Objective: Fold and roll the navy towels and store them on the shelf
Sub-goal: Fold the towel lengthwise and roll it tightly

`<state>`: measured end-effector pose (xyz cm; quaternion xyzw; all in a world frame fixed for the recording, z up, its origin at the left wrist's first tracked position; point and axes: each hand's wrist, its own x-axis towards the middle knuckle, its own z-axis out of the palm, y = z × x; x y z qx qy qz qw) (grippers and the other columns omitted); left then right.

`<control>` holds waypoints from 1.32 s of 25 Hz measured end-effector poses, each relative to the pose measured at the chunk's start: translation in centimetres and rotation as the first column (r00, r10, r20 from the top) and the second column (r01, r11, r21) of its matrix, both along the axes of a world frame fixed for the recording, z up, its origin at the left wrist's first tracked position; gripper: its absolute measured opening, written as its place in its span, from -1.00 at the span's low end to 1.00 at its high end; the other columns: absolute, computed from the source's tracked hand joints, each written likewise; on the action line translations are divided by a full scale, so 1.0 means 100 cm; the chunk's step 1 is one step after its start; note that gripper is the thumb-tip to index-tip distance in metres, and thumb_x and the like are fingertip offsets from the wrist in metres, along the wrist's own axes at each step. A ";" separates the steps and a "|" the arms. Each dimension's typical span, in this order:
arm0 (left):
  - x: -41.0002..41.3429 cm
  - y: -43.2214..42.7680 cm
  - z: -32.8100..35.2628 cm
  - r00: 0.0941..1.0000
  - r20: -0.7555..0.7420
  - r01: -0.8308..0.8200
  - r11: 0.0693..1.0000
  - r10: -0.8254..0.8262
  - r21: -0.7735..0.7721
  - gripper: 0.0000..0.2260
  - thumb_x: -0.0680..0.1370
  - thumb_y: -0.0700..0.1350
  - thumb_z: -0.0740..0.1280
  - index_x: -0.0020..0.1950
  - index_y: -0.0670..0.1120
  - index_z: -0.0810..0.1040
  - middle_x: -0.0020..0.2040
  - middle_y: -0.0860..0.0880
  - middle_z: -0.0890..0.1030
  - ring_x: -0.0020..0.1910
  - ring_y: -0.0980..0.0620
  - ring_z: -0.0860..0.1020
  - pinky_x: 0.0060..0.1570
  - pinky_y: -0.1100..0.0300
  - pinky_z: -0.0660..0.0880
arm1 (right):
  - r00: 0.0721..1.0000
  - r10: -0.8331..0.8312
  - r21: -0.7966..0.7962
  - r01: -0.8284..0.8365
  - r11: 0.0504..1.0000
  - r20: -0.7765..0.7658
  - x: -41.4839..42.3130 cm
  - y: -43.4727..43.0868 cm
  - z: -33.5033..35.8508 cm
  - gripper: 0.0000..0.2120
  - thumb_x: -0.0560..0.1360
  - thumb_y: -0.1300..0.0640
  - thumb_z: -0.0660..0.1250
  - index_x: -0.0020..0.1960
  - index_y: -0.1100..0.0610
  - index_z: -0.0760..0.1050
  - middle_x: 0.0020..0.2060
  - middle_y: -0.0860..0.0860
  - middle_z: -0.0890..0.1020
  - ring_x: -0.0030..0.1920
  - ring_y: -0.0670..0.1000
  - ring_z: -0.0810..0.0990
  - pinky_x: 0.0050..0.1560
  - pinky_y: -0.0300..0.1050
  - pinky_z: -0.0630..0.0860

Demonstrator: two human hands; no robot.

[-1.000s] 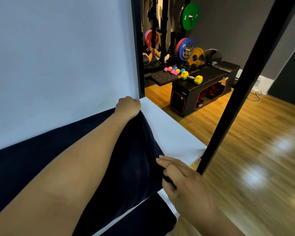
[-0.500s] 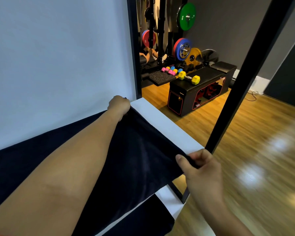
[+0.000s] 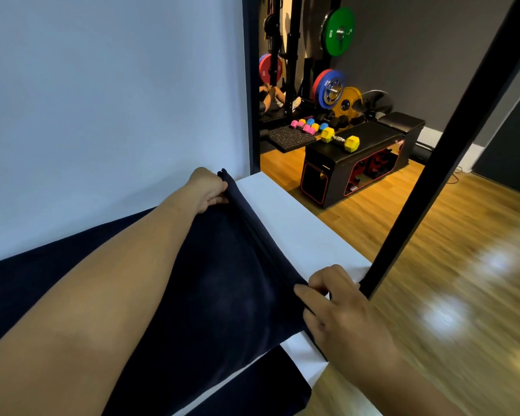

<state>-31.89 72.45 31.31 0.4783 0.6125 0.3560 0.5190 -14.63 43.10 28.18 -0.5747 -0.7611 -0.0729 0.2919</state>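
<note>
Hands, two: left hand and right hand pinch one navy towel.

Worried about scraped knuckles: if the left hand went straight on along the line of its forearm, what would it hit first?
Probably the pale wall behind the shelf, close to the black post; depth is unclear. The left hand grips the towel corner there.

Matt, seemingly plush towel cloth
</note>
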 end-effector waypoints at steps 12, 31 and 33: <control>0.000 -0.024 -0.037 0.584 -0.733 0.267 0.771 0.348 0.579 -0.82 0.51 -0.25 0.35 0.09 -0.12 0.51 0.12 -0.10 0.46 0.05 -0.13 0.46 -0.01 -0.01 0.44 | 0.952 -0.164 -0.062 0.153 0.986 -0.257 -0.021 -0.023 -0.018 -0.63 0.42 0.07 0.22 0.10 0.11 0.67 -0.12 -0.10 0.46 -0.09 -0.07 0.40 -0.29 -0.27 0.46; 0.011 -0.022 0.013 0.356 -0.934 0.517 0.839 -0.027 0.173 -0.78 0.57 -0.06 0.18 -0.25 -0.10 0.33 -0.15 -0.06 0.38 -0.12 -0.08 0.41 -0.11 0.13 0.33 | 0.872 -0.369 -0.636 0.090 0.766 -0.321 -0.009 0.001 0.051 -0.86 0.51 0.05 0.39 -0.16 -0.16 0.50 -0.17 -0.18 0.56 -0.18 -0.07 0.63 -0.28 -0.27 0.52; 0.017 -0.014 0.016 0.441 -0.895 0.450 0.879 -0.064 0.159 -0.78 0.53 -0.13 0.27 -0.27 -0.10 0.30 -0.05 -0.10 0.39 -0.11 -0.09 0.46 -0.21 0.15 0.36 | 0.898 -0.338 -0.600 0.111 0.793 -0.281 -0.013 -0.004 0.044 -0.84 0.54 0.03 0.34 -0.15 -0.18 0.42 -0.14 -0.19 0.51 -0.23 -0.09 0.59 -0.24 -0.28 0.49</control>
